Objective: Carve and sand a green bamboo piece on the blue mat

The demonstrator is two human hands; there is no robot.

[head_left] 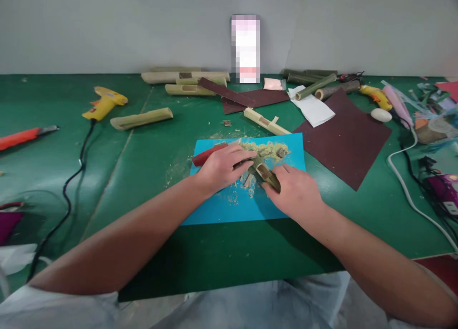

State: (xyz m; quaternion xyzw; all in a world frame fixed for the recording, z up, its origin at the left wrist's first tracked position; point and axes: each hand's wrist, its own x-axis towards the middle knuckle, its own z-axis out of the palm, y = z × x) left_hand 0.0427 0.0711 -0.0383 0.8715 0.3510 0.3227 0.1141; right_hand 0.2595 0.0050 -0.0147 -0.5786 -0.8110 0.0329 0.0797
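Note:
My right hand (298, 188) is wrapped round the near end of a short green bamboo tube (263, 169) with a rectangular opening cut in its upper side. Curled over the tube's far end is my left hand (229, 164), gripping a red-handled tool (207, 154); its working end is mostly hidden by the fingers, so its kind is unclear. Both hands are above a blue sheet (214, 212). Pale bamboo shavings (265, 151) and small chips (247, 179) lie on the sheet around the tube.
A yellow glue gun (105, 103) and a bamboo piece (142, 119) lie left. Cut bamboo (266, 121) and a dark brown sheet (345, 143) lie beyond and right. A phone-like panel (245, 47), blurred out, leans on the wall. A white cable (404, 190) runs along the right.

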